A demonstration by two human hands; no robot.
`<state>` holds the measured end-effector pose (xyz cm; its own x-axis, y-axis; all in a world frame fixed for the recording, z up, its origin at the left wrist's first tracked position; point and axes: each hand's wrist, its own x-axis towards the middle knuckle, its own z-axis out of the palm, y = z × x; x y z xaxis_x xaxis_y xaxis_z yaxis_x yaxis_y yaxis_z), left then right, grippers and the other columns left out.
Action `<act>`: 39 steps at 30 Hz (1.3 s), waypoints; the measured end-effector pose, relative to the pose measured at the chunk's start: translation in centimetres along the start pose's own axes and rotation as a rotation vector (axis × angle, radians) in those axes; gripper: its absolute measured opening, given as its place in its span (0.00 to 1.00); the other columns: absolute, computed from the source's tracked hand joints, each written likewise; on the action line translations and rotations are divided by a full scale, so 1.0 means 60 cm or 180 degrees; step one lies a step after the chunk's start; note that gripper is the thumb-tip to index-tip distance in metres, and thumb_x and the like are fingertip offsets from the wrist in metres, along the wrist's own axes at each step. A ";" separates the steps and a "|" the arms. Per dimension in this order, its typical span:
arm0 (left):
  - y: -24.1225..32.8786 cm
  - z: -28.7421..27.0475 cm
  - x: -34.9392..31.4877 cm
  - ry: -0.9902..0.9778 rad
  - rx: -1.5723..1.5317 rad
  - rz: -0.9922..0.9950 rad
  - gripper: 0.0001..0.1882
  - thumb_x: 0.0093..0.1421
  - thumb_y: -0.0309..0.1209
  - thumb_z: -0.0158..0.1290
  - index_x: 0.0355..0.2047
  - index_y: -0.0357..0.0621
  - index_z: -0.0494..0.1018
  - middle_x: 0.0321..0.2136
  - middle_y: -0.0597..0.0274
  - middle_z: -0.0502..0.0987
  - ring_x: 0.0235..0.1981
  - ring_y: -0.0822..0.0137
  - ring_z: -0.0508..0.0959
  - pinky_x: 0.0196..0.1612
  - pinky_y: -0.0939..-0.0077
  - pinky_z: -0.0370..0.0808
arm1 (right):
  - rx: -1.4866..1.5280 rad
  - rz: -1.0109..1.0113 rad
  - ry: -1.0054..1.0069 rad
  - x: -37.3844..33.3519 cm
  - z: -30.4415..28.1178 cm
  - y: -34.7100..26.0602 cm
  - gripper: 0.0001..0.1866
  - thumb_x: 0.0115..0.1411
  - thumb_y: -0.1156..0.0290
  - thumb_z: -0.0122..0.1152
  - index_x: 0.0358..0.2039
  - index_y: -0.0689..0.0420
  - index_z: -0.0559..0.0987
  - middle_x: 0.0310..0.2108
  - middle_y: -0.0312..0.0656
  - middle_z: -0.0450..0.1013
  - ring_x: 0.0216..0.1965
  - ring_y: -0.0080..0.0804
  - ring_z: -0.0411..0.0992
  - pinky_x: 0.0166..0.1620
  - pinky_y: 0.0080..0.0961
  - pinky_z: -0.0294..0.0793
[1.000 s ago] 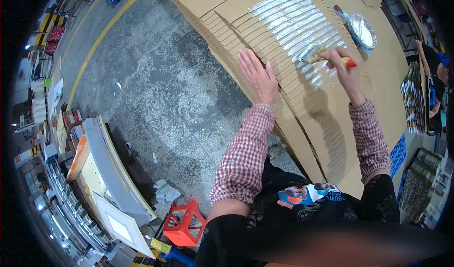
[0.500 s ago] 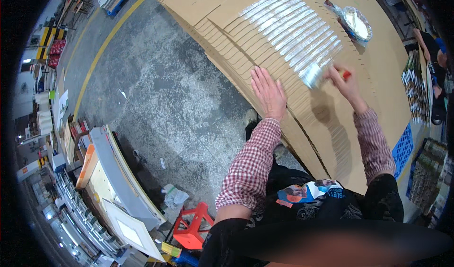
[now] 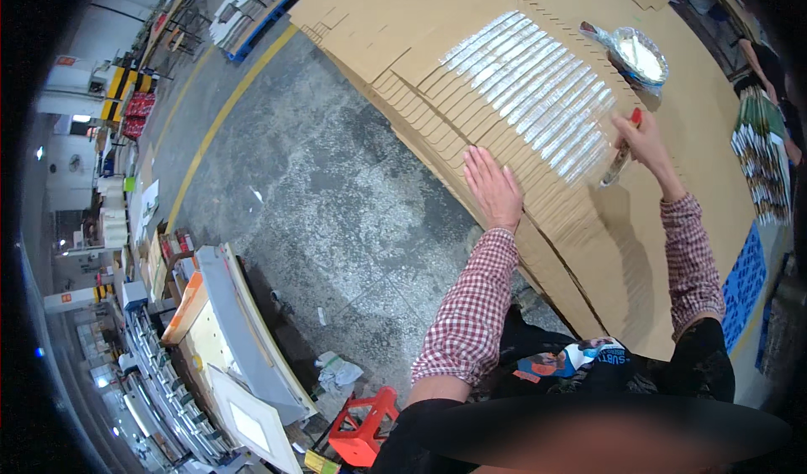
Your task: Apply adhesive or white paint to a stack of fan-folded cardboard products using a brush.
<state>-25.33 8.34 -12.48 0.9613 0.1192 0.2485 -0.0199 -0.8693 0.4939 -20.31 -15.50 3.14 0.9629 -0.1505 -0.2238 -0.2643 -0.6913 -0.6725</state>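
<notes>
A stack of brown cardboard sheets [image 3: 647, 272] lies before me, its staggered slotted edges in a row. White, wet-looking stripes [image 3: 538, 96] coat the middle of these edges. My left hand [image 3: 494, 190] rests flat on the cardboard near its left edge, fingers stretched out. In my right hand [image 3: 646, 142] is a red-handled brush [image 3: 618, 167], its bristles pointing down just right of the lowest stripes. Whether the bristles touch the cardboard I cannot tell. Farther off stands a plastic-wrapped tub of white paste [image 3: 639, 56].
Bundled printed sheets [image 3: 759, 155] and a blue plastic pallet [image 3: 743, 285] lie at the right. On the left is a concrete floor with a yellow line [image 3: 223, 113]. A red stool [image 3: 366, 428] stands near my left elbow, beside a grey machine table [image 3: 252, 331].
My right hand has swung the brush right, off the lower stripes. The coated patch reaches slightly lower. My left hand stays on the cardboard, while the whole view has shifted.
</notes>
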 end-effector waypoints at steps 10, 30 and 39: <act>0.007 0.002 0.002 -0.0031 -0.0104 -0.0018 0.31 0.61 0.35 0.35 0.60 0.28 0.45 0.61 0.42 0.45 0.64 0.50 0.43 0.64 0.59 0.38 | 0.1852 -0.1637 0.0201 0.128 0.137 -0.137 0.17 0.57 0.59 0.58 0.20 0.61 0.75 0.17 0.33 0.70 0.17 0.12 0.64 0.20 0.12 0.63; 0.005 -0.003 0.001 -0.0157 -0.0323 -0.0102 0.32 0.60 0.35 0.37 0.59 0.27 0.44 0.61 0.42 0.45 0.64 0.49 0.42 0.64 0.58 0.37 | 0.0536 -0.2493 0.0344 0.174 0.197 -0.186 0.17 0.57 0.64 0.56 0.17 0.63 0.73 0.11 0.38 0.67 0.14 0.20 0.63 0.19 0.21 0.59; 0.013 -0.011 0.003 -0.0195 -0.0344 -0.0050 0.31 0.61 0.35 0.37 0.59 0.28 0.44 0.61 0.41 0.45 0.64 0.49 0.42 0.64 0.58 0.38 | 0.1651 -0.1927 0.0312 0.203 0.176 -0.209 0.18 0.58 0.61 0.55 0.17 0.61 0.73 0.18 0.37 0.73 0.16 0.17 0.66 0.20 0.14 0.65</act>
<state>-25.33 8.01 -11.50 0.9766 0.0999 0.1902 -0.0311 -0.8103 0.5852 -5.83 -1.21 1.37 0.9411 0.0674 0.3315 0.3373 -0.2600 -0.9048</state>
